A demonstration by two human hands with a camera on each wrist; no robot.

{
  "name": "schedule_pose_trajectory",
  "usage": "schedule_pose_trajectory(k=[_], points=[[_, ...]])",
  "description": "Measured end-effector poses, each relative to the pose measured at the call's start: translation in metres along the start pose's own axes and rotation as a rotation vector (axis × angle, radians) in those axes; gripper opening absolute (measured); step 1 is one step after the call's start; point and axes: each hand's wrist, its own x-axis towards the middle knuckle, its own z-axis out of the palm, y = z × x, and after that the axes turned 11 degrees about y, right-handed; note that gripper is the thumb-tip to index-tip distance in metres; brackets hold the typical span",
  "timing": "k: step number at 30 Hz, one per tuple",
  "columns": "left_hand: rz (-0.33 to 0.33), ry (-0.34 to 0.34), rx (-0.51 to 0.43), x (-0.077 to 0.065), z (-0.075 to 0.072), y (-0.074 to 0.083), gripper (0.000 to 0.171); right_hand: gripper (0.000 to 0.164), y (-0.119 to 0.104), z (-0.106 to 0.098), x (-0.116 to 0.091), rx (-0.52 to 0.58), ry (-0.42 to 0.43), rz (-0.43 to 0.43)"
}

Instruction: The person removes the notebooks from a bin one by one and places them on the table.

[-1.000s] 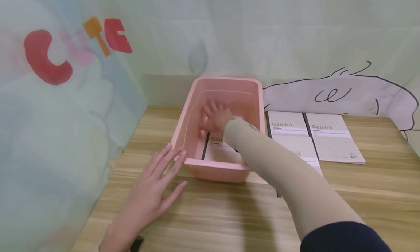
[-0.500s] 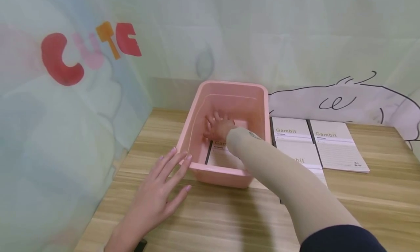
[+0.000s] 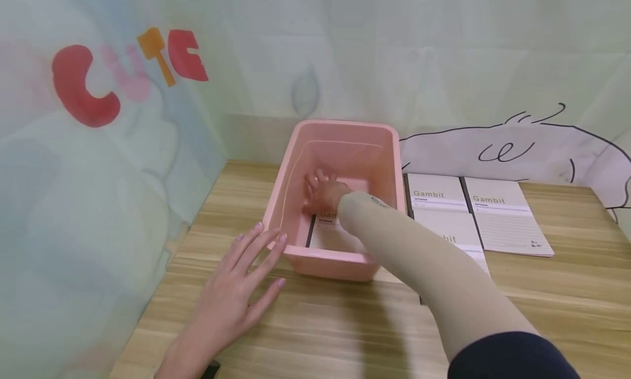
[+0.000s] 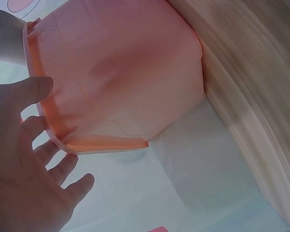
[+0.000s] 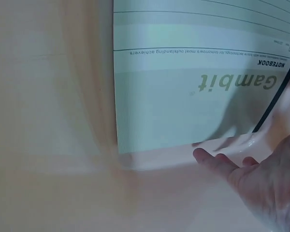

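A pink plastic bin (image 3: 327,254) stands on the wooden table, with a Gambit notebook (image 3: 335,237) lying flat at its bottom. My right hand (image 3: 326,195) reaches down inside the bin, fingers extended and slightly spread. In the right wrist view, its fingertips (image 5: 201,155) are right at the top edge of the notebook. Part of that notebook is hidden by the right sleeve in the head view. My left hand (image 3: 231,288) rests its fingertips on the near left corner of the bin's rim; in the left wrist view its fingers are loosely extended along the outside.
Right of the bin lie several more Gambit notebooks: one at the back (image 3: 436,190), another to its right (image 3: 510,217), one nearer (image 3: 448,225) partly under the right sleeve (image 3: 419,247). Printed cloth walls (image 3: 345,56) border the table (image 3: 315,329) at the back and left.
My right hand has lowered a little toward the notebook inside the bin, and its fingers are less spread. The head view has shifted slightly. My left hand stays at the rim.
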Motion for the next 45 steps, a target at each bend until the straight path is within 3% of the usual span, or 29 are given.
schedule_pose_trajectory(k=[3,8,12,15,21,28,37,45], points=[[0.002,0.001,0.001,-0.001,0.000,0.000,0.063,0.079,-0.004,-0.002,-0.005,-0.088,0.034,-0.066],[-0.004,0.001,0.005,-0.001,0.000,0.002,0.062,0.086,-0.006,-0.003,-0.006,-0.037,0.067,-0.050],[-0.009,0.002,0.005,-0.001,-0.001,0.002,0.062,0.085,-0.006,-0.004,-0.004,-0.063,0.051,-0.047],[-0.010,0.004,0.005,-0.001,-0.002,0.002,0.062,0.086,-0.007,-0.006,-0.004,-0.045,0.032,-0.012],[-0.013,0.006,0.007,-0.001,-0.001,0.002,0.062,0.091,-0.008,-0.009,-0.006,0.095,0.013,0.109],[-0.003,0.020,0.006,-0.002,0.000,0.001,0.062,0.100,-0.006,0.012,0.013,0.176,0.030,0.190],[0.006,0.008,0.028,-0.005,0.004,0.001,0.062,0.117,-0.013,0.020,0.012,0.118,0.053,0.221],[0.029,0.011,0.071,-0.007,0.006,0.000,0.064,0.103,-0.025,-0.003,-0.009,0.038,0.115,0.185]])
